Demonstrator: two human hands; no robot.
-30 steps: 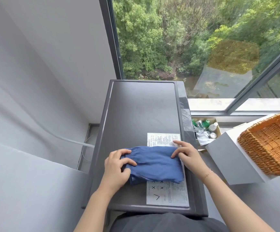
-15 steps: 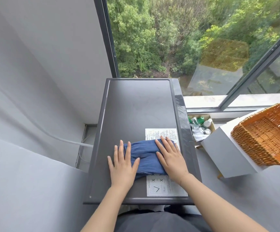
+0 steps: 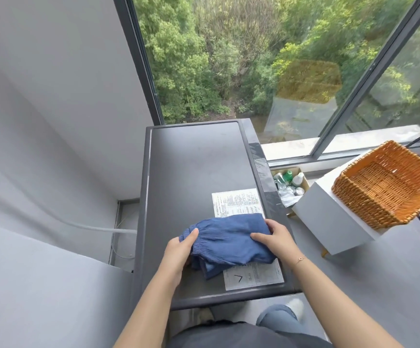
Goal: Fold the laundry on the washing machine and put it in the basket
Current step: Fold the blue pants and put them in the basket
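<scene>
Flat palms have been swapped for grips: folded blue garment (image 3: 229,241) is clutched at both ends by left hand (image 3: 180,248) and right hand (image 3: 275,241); folds should be kept pinched together during transfer to wicker basket (image 3: 384,184).

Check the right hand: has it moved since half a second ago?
Yes. The right hand has slid off the top of the blue garment to grip its right edge, toward the washing machine's right rim.

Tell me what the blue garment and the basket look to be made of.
Blue garment: soft, thin woven cloth, matte, likely cotton; it crumples and gathers at an elastic hem. Basket: woven wicker or rattan, orange-brown, slightly glossy; the interlaced strands show clearly.
</scene>
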